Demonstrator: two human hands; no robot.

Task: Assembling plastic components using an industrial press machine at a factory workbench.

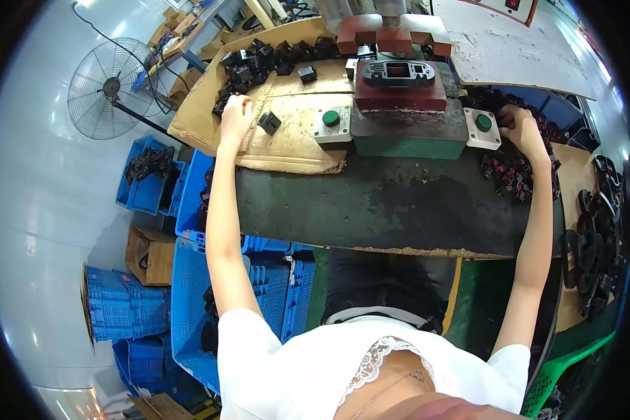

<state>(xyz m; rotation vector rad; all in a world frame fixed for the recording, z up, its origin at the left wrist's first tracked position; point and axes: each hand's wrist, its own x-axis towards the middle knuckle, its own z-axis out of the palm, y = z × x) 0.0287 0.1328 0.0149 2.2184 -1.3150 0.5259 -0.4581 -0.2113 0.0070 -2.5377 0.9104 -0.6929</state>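
My left hand [236, 115] reaches to the left side of a cardboard tray, its fingers closed on a black plastic block [219, 107] at the edge of a heap of similar blocks [259, 61]. One loose block [269, 123] lies just right of this hand. My right hand [525, 131] is beside the right push-button box [482, 128], over a pile of small black and red parts [514, 175]. Its fingers are curled together; what they hold, if anything, is hidden. Between my hands, a black and silver oval housing [399, 73] rests on the press's dark red block [400, 96].
The press head [393, 31] hangs behind the housing. A second green-button box [332, 124] stands left of the red block. Blue crates [196, 308] are at my left, with a fan [110, 87] beyond. Several black housings [591, 241] lie on a board at the right.
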